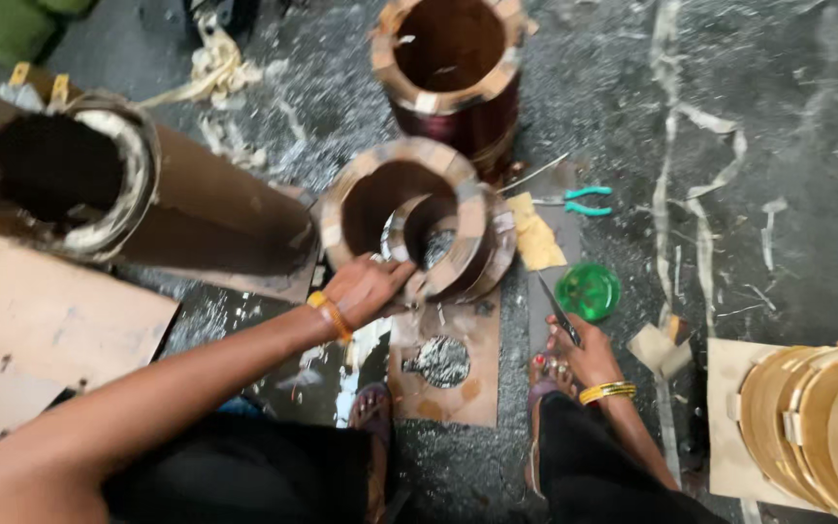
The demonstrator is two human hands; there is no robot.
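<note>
My left hand (366, 289), with an orange bangle at the wrist, grips the lower edge of a small paper-wrapped coil ring (438, 254). That ring leans tilted against a larger wrapped coil ring (380, 165) on the floor. My right hand (589, 357), wearing a yellow bangle, rests low by my foot (541, 374) and holds a dark, thin blade (557, 309) that points up and away from me.
A tall copper-wound coil (453, 68) stands behind the rings. A big brown cylinder (196, 209) lies at left over cardboard sheets (60, 315). Teal-handled pliers (584, 201), a yellow pad (538, 238) and a green round lid (588, 291) lie at right. Golden curved strips (817, 417) are stacked at far right. Paper scraps litter the floor.
</note>
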